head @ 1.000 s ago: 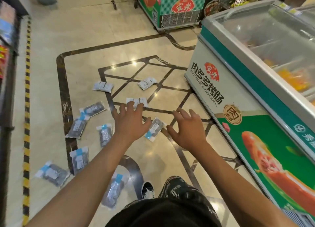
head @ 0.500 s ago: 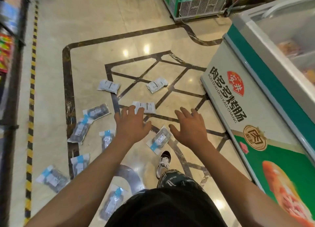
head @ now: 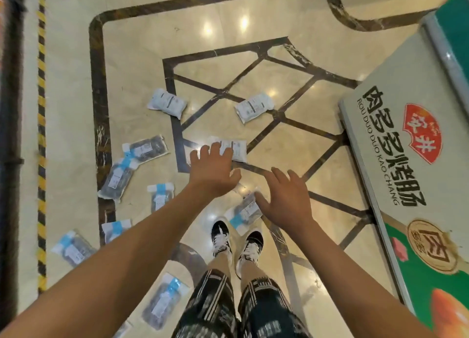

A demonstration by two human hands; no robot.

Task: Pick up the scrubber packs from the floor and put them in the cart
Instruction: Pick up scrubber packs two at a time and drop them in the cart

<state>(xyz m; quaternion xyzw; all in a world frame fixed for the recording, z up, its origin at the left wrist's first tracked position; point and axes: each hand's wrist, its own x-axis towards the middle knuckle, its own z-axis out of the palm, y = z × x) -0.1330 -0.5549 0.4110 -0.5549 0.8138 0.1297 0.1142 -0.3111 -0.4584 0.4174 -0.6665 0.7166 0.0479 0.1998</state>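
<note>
**Q:** Where do the task's things lie, and which step is in hand?

**A:** The flat clear-plastic scrubber packs with white labels and blue strips lie scattered on the glossy beige marble floor with dark inlaid lines. A loose column runs down the left; three packs showing white faces sit farther out; one pack with a blue strip lies just ahead of the person's black-and-white sneakers. Judged from this, the step is the first reach: no pack is lifted.

**Q:** How do the hands stand?

**A:** The left hand is stretched out, fingers spread and straight, holding nothing; it overlaps the nearest white-faced pack in view, but contact cannot be told. The right hand is likewise spread and empty, above the pack by the sneakers.

**Q:** What does the next move call for?

**A:** Probably bending lower, then pinching a thin edge, since a flat film pack on polished stone offers little to grip and may slide.

**Q:** What is hidden, cut off or unclear?

**A:** No cart appears in view, so its place is unknown. The forearms cover parts of several left-hand packs, and one pack at the bottom edge is cut off. The white-and-green chest freezer with red and black lettering is cropped at the right. The black-and-yellow striped floor tape and the dark shelving at far left are blurred. Label print is unreadable.
</note>
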